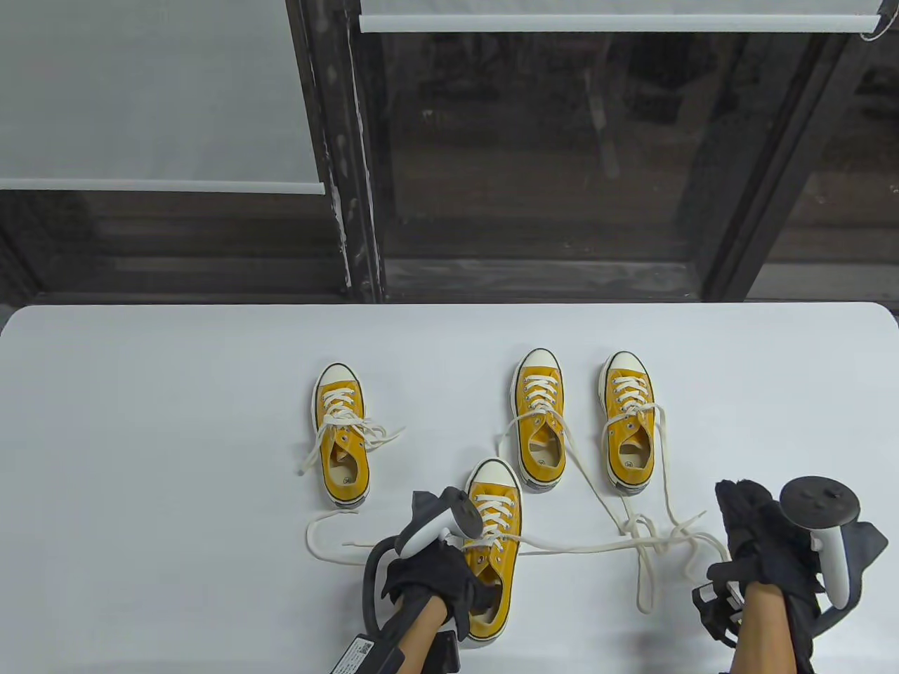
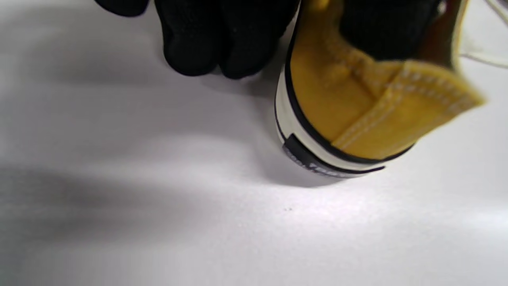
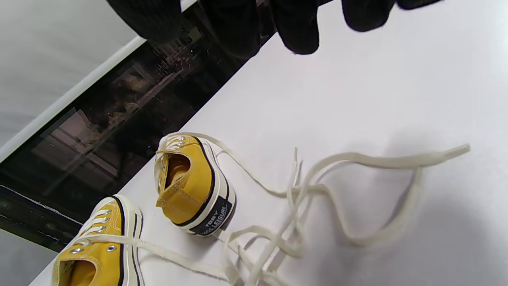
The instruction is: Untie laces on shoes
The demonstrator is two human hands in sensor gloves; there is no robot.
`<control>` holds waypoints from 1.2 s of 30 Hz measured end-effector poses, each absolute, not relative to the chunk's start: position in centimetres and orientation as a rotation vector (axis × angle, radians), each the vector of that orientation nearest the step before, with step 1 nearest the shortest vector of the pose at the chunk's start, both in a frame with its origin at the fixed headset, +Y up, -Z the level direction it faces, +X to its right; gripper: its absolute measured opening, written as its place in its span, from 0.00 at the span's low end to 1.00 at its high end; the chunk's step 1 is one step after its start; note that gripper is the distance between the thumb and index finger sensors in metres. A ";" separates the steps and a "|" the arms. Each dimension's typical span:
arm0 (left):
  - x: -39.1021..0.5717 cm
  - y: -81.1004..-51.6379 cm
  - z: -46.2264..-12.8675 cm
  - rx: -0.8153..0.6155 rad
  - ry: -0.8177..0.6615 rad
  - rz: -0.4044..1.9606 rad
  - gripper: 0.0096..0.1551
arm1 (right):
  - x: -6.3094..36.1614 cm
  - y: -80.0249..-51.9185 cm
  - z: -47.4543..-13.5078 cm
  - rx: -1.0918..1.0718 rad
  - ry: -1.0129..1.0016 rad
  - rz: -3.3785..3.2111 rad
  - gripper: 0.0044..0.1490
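Four yellow low-top sneakers with cream laces stand on the white table (image 1: pixel 175 456). My left hand (image 1: pixel 469 597) grips the heel collar of the nearest shoe (image 1: pixel 495 533); in the left wrist view the fingers (image 2: pixel 206 43) lie outside the heel (image 2: pixel 357 115) and one digit is inside. Its laces trail loose left and right. My right hand (image 1: pixel 746 523) is held open and empty above the table, right of a loose tangle of laces (image 1: pixel 657 544). The tangle (image 3: pixel 317 190) lies below its fingers (image 3: pixel 297 28) in the right wrist view.
The far-left shoe (image 1: pixel 342 435) has loops of lace across its top. The middle shoe (image 1: pixel 539 421) and the right shoe (image 1: pixel 627 428) (image 3: pixel 194 186) have long laces trailing toward me. The table's far edge meets a dark window wall.
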State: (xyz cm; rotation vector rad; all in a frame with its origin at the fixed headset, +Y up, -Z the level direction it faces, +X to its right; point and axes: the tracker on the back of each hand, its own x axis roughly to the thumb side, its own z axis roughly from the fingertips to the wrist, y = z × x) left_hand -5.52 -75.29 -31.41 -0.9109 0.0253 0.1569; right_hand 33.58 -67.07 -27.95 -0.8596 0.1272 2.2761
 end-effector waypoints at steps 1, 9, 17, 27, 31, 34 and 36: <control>-5.4 -75.3 -31.4 -0.892 0.037 0.138 0.36 | 33.5 -67.0 -28.0 -0.847 0.115 2.287 0.40; -7.1 -71.8 -31.6 -0.775 0.008 0.307 0.26 | 32.4 -67.1 -28.6 -0.708 0.072 2.329 0.41; -8.5 -65.2 -30.5 -0.487 -0.001 0.411 0.26 | 30.6 -66.6 -28.9 -0.605 -0.022 2.416 0.40; -7.6 -64.1 -35.7 -0.420 0.179 0.382 0.26 | 28.5 -66.7 -29.5 -0.494 -0.024 2.471 0.40; -7.3 -65.7 -39.0 -0.424 0.272 0.321 0.26 | 28.0 -67.1 -29.7 -0.474 0.013 2.485 0.40; -7.3 -66.9 -40.9 -0.440 0.311 0.312 0.26 | 28.0 -67.2 -29.8 -0.471 0.025 2.484 0.40; -7.3 -67.7 -41.8 -0.449 0.328 0.302 0.26 | 27.9 -67.3 -29.8 -0.468 0.022 2.480 0.40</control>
